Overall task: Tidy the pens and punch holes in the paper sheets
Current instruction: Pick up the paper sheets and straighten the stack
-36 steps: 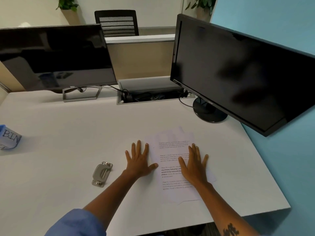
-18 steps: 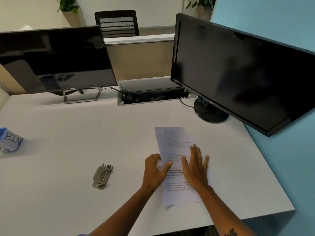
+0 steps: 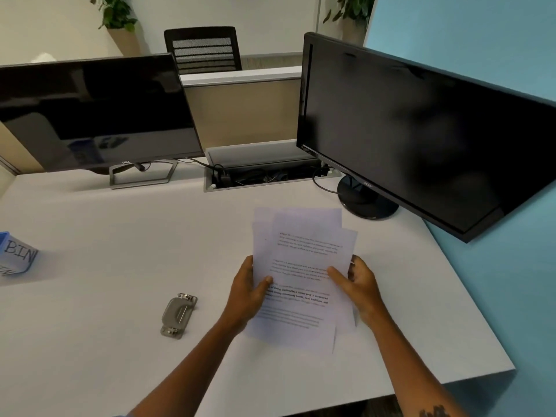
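White paper sheets (image 3: 304, 266) carrying black print lie over a pale grey bench (image 3: 120, 251), beside a dull silver hole punch (image 3: 178, 315), two black monitors (image 3: 421, 127), a teal wall (image 3: 496, 266) at right and a blue bin (image 3: 16, 254) lettered black.

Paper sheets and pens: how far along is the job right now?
Pens: none are in view, so that part looks done or hidden. In hand: the left hand and right hand hold the fanned, uneven paper sheets above the desk. Left: squaring them and punching; the hole punch lies untouched.
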Demonstrator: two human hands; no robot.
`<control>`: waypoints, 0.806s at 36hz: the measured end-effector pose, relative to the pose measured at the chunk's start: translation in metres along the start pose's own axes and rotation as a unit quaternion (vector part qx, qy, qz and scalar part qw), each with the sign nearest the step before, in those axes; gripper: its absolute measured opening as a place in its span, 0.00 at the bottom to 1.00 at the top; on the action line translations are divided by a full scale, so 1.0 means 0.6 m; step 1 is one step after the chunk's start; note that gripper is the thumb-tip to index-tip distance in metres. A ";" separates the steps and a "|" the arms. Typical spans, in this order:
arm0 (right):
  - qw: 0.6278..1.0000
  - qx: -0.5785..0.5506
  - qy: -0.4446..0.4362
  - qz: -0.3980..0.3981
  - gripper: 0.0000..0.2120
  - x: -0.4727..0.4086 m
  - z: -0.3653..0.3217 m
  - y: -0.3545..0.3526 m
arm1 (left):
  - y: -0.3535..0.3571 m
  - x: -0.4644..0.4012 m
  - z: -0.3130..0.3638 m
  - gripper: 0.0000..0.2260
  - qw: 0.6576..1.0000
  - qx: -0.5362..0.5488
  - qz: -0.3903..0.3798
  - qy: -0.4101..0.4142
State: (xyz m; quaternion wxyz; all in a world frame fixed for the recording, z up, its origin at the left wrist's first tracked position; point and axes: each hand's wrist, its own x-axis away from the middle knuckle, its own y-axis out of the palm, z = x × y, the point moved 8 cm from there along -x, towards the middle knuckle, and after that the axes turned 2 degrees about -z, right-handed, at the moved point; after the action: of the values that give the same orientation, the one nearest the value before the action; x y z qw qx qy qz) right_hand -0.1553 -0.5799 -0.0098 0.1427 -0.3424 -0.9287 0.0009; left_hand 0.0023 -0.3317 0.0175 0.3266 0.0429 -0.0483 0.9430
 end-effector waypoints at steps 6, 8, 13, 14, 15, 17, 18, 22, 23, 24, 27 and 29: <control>0.996 -0.075 0.028 -0.031 0.20 0.007 -0.006 0.040 | -0.009 0.002 -0.021 0.29 0.991 0.111 -0.009 -0.072; 0.993 -0.094 0.061 -0.042 0.20 0.017 0.010 0.058 | -0.007 0.014 -0.047 0.30 0.986 0.121 0.009 -0.111; 0.988 -0.075 0.122 -0.054 0.20 0.039 0.044 0.094 | -0.008 0.044 -0.099 0.24 0.980 0.086 0.016 -0.176; 0.988 -0.065 0.132 -0.054 0.20 0.042 0.050 0.099 | -0.009 0.047 -0.103 0.22 0.979 0.078 0.017 -0.186; 0.988 -0.048 0.139 -0.056 0.21 0.044 0.054 0.104 | -0.011 0.049 -0.105 0.21 0.978 0.073 0.017 -0.192; 0.988 0.000 0.145 -0.058 0.22 0.045 0.056 0.109 | -0.015 0.049 -0.105 0.19 0.979 0.067 0.015 -0.194; 0.987 0.022 0.146 -0.060 0.23 0.045 0.055 0.110 | -0.019 0.048 -0.104 0.18 0.979 0.062 0.014 -0.192; 0.980 0.123 0.134 -0.075 0.30 0.038 0.041 0.119 | -0.034 0.043 -0.100 0.22 0.982 0.041 0.009 -0.184; 0.978 0.146 0.127 -0.078 0.31 0.037 0.036 0.123 | -0.036 0.042 -0.098 0.24 0.983 0.036 0.006 -0.180; 0.976 0.163 0.119 -0.082 0.33 0.037 0.031 0.127 | -0.036 0.041 -0.097 0.25 0.984 0.028 0.002 -0.177; 0.969 0.208 0.102 -0.090 0.37 0.037 0.020 0.138 | -0.036 0.038 -0.097 0.25 0.984 -0.003 -0.011 -0.179; 0.959 0.245 0.108 -0.090 0.40 0.033 0.016 0.141 | -0.036 0.034 -0.097 0.25 0.983 -0.020 -0.017 -0.182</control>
State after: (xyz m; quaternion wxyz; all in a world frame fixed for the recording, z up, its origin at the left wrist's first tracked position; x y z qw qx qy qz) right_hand -0.1186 -0.5017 -0.0220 0.3214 -0.2105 -0.9059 0.1781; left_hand -0.0034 -0.2953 -0.0363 0.3295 0.2083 -0.1249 0.9124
